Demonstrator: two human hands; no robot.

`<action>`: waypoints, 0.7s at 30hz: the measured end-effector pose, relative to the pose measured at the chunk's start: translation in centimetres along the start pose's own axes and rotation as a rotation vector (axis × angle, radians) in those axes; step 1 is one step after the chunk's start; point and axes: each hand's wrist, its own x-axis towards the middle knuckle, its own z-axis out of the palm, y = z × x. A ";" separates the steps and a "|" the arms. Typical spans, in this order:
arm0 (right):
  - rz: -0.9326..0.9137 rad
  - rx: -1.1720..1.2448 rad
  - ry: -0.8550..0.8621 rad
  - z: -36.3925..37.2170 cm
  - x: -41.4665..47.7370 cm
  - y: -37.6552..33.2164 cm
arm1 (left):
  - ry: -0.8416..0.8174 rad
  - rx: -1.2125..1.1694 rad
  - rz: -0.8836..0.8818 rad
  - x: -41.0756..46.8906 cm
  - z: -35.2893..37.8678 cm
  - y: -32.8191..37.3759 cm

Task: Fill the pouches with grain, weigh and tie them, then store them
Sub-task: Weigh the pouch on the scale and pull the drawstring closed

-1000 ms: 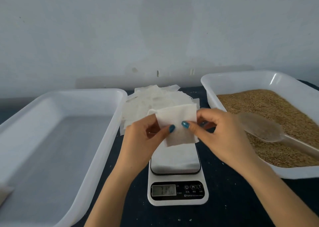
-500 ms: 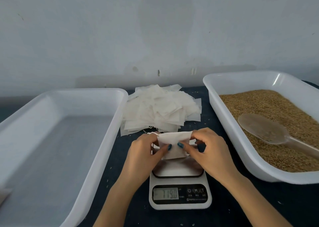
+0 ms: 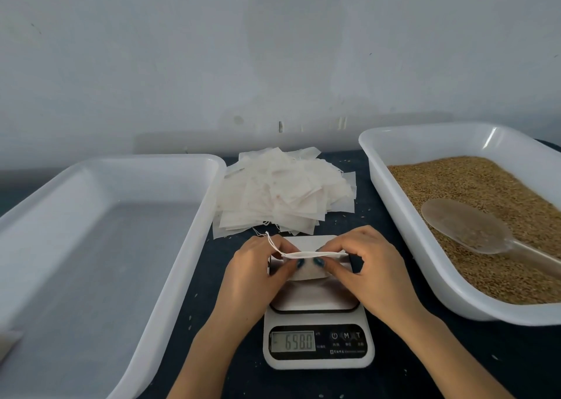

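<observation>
Both hands [image 3: 315, 274] pinch the pouch [image 3: 309, 272] upon the scale [image 3: 317, 338].

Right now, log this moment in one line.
left hand + right hand: pinch pouch | pouch: on scale | scoop: in grain

Left hand [image 3: 258, 272] and right hand [image 3: 364, 272] pinching one white pouch [image 3: 306, 272] over scale [image 3: 317, 332], display 698.0, pouch pile [image 3: 282, 192] behind, left tray [image 3: 170, 265], right tray [image 3: 394, 216] of grain [image 3: 485, 192] with spoon [image 3: 467, 227]
</observation>
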 end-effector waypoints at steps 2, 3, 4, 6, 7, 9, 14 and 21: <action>-0.004 -0.005 0.000 0.0 0.0 0.0 | 0.001 -0.003 0.002 0.0 0.1 -0.1; -0.013 -0.011 0.003 0.0 0.0 0.0 | 0.002 -0.004 0.004 -0.1 0.1 -0.1; -0.025 -0.015 0.008 0.0 0.0 0.0 | 0.002 -0.007 0.007 -0.1 0.1 -0.1; -0.049 -0.009 0.015 0.0 0.0 -0.1 | -0.003 -0.014 0.011 0.0 0.1 -0.1; -0.058 -0.001 0.017 -0.1 0.0 -0.1 | -0.007 -0.017 0.010 0.0 0.1 -0.1; -0.064 0.008 0.021 -0.2 0.0 -0.1 | -0.006 -0.037 0.016 0.0 0.1 -0.1; -0.060 0.004 0.029 -0.2 0.1 -0.2 | -0.001 -0.057 0.054 0.1 0.2 0.0; -0.055 -0.018 0.031 -0.2 0.1 -0.1 | 0.011 -0.073 0.053 0.3 -0.1 0.5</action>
